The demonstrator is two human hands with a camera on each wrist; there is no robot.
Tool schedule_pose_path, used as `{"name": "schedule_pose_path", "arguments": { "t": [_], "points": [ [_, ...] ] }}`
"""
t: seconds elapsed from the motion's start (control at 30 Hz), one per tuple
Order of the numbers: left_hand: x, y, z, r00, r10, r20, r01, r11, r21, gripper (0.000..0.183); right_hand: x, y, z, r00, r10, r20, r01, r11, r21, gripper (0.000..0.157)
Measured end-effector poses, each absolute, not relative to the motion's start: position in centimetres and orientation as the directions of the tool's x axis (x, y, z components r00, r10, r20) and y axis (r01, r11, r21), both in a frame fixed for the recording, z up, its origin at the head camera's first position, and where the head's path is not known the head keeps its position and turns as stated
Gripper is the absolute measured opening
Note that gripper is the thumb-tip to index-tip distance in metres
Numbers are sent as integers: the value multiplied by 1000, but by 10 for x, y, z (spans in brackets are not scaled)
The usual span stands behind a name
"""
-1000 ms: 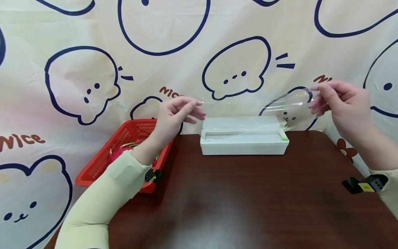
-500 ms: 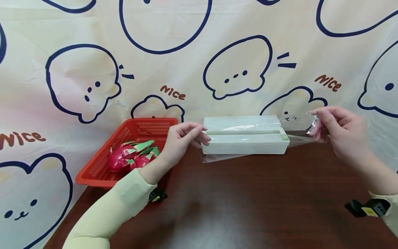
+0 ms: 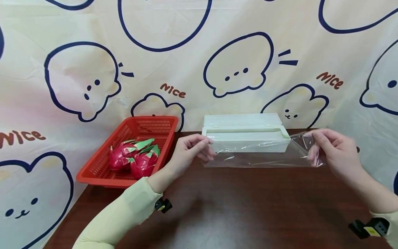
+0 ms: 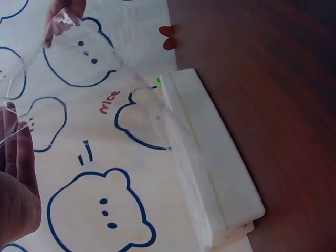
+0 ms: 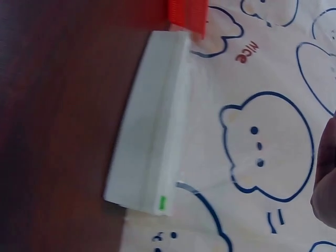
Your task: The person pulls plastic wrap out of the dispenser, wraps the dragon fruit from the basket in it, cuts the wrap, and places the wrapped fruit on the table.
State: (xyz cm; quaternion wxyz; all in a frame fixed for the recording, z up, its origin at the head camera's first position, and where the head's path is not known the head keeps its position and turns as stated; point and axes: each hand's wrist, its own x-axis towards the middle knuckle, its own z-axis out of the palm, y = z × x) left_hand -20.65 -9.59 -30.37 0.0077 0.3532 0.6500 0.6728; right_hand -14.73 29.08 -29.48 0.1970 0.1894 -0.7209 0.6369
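A sheet of clear cling film [image 3: 258, 159] stretches between both hands, in front of a white cling film dispenser [image 3: 244, 146] whose lid stands up at the back. My left hand [image 3: 191, 150] pinches the film's left end between thumb and fingers. At the other end, my right hand [image 3: 337, 154] grips a bunched, crinkled corner. In the left wrist view, film [image 4: 131, 79] runs over the dispenser [image 4: 215, 152], with part of the left hand [image 4: 18, 178] at the left edge. The right wrist view shows the dispenser [image 5: 149, 126] and a sliver of right hand [image 5: 326, 173].
A red plastic basket [image 3: 90, 173] stands at the table's left, holding a dragon fruit [image 3: 119, 159] and another dragon fruit [image 3: 143, 166]. Behind the dark wooden table [image 3: 233, 207] hangs a cream cloth [image 3: 186, 69] printed with cartoon bears.
Both hands have come down and toward me, bringing the film from above the dispenser to in front of it. The left hand has also shifted right, uncovering the dragon fruits.
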Motion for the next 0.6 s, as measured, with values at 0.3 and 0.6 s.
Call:
{"name": "schedule_pose_path", "arguments": {
  "t": [0.3,0.6],
  "points": [
    [-196,-93,-317,-693,564,448,434,-169,885,21,-130,297,-330,-894,-43,446,-437,305,-846,24],
    [-181,-89,-335,-678,625,386,355,-180,917,21,-127,307,-364,-885,-215,413,-462,295,-836,33]
  ]
}}
